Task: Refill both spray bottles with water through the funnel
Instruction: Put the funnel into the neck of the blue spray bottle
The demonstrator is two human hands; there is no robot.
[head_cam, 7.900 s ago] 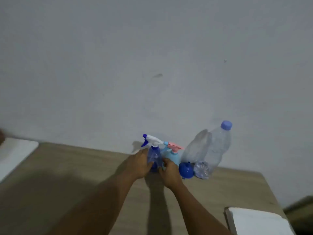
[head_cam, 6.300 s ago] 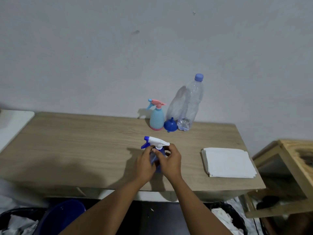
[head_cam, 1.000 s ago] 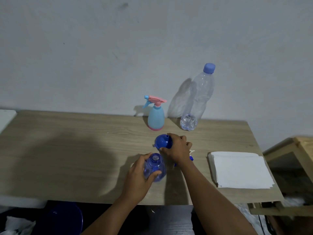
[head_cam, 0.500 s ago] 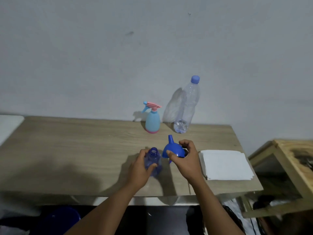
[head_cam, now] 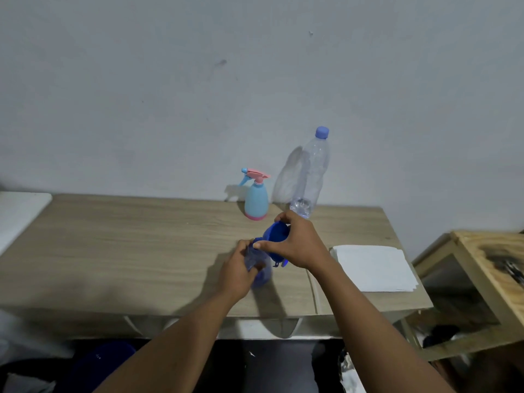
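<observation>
Left hand (head_cam: 236, 272): fingers curled round the body of the dark blue spray bottle (head_cam: 259, 276), which stands on the wooden table (head_cam: 113, 251) towards its front edge.
Right hand (head_cam: 297, 245): gripping the blue funnel (head_cam: 276, 232) by its bowl, tilted, narrow end down at the bottle's neck. Whether it's seated I cannot tell, since the thumb covers the join.
Under the right hand: small blue bits (head_cam: 280, 262), probably the unscrewed trigger head, too hidden to be sure.
Further back: the pink-and-blue spray bottle (head_cam: 256, 198) with its sprayer on, and the capped clear water bottle (head_cam: 312, 171) by the wall.
To the right: a stack of white paper (head_cam: 374, 268).
Risk one: the funnel goes in crooked and tips when released.
Risk two: both hands are busy, so fetching and uncapping the water means letting go, and a light bottle with a top-heavy funnel could topple.
Risk three: any spill runs towards that paper.
Change: half a second ago the funnel was beside the bottle, spout up. Now it's turned over at the neck.
</observation>
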